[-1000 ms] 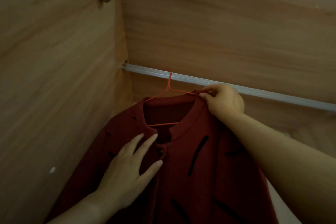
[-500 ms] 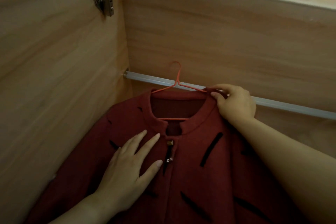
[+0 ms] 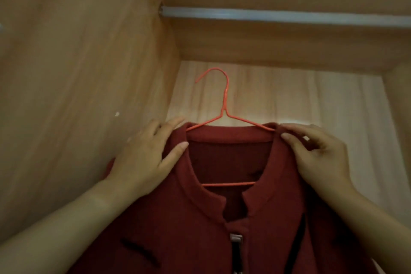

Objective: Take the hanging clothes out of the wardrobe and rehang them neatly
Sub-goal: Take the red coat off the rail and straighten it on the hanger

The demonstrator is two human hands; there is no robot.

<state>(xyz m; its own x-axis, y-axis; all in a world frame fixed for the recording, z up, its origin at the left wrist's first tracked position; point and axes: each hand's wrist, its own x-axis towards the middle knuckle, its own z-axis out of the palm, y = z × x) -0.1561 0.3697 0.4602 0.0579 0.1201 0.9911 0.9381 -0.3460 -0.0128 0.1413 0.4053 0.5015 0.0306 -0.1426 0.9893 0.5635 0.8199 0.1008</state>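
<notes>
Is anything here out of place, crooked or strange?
Yes. The orange hanger hooks on nothing: its hook is below the metal rail and apart from it. The red garment on it is carried by the left hand, flat on one shoulder, and the right hand, pinching the collar. Nothing looks damaged.

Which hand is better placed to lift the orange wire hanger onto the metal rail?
Right hand, likely: it pinches the dark red garment collar at the orange wire hanger; left hand lies flat, gripping nothing.
</notes>
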